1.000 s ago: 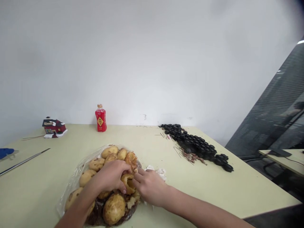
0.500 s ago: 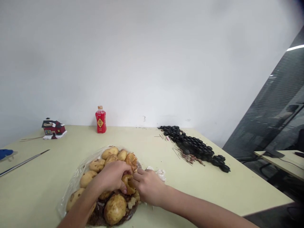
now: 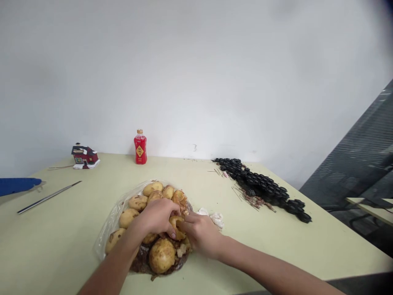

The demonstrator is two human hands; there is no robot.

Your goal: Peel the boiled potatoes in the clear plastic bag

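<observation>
My left hand (image 3: 158,215) is closed around a hollowed-out potato (image 3: 177,224), thumb near its lower edge and fingers over the top. The potato's opening faces right. My right hand (image 3: 202,232) is closed, its fingertips at that opening; whether they pinch something inside is hidden. Both hands are above a clear plastic bag (image 3: 106,231) that lies spread on the table. Several whole potatoes (image 3: 161,256) rest on it, and another scooped potato (image 3: 180,199) lies just beyond my hands. Pale potato scraps (image 3: 181,250) sit below the held one.
Crumpled white tissue (image 3: 217,220) lies right of the bag. A long pile of black round parts (image 3: 260,184) with thin wires runs along the right of the table (image 3: 245,246). A red bottle (image 3: 140,149), toy house (image 3: 86,157), thin rod (image 3: 49,197) and blue object (image 3: 18,185) stand or lie left.
The view has shifted, so everything on the table appears farther right and slightly higher. My left hand keeps hold of the hollowed potato; my right fingers are still at its opening.
</observation>
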